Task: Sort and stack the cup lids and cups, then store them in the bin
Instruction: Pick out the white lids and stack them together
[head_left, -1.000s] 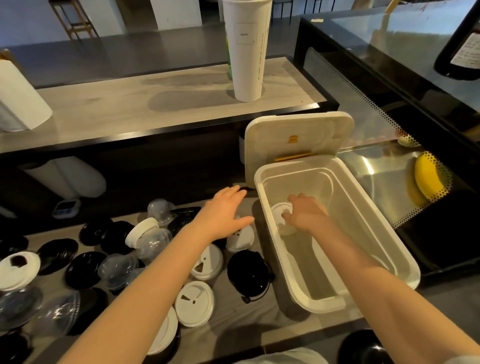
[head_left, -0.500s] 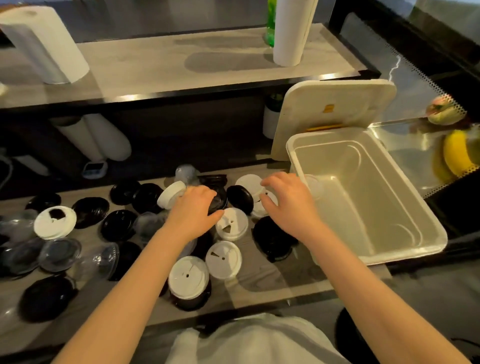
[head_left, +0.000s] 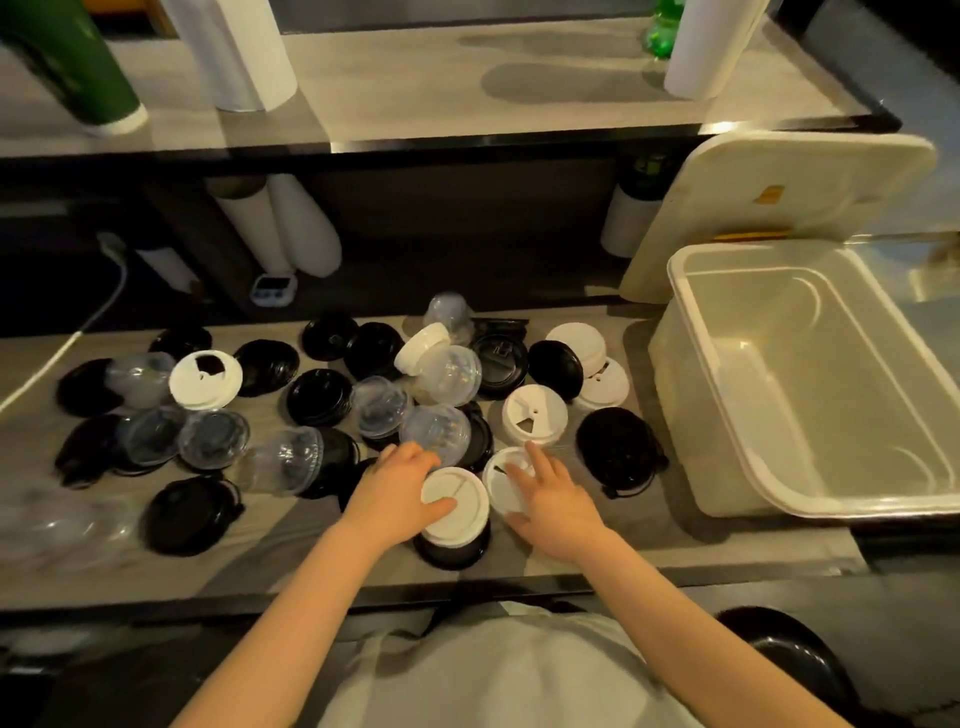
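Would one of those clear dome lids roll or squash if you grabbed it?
The clear dome lid looks thin and see-through, so it is probably light and easily dented. Its rounded top, lying askew in the pile, suggests it would rock or roll if nudged. The glossy shine hints it may be slippery.

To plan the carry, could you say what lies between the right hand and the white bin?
In the head view, a black lid lies between the right hand and the white bin.
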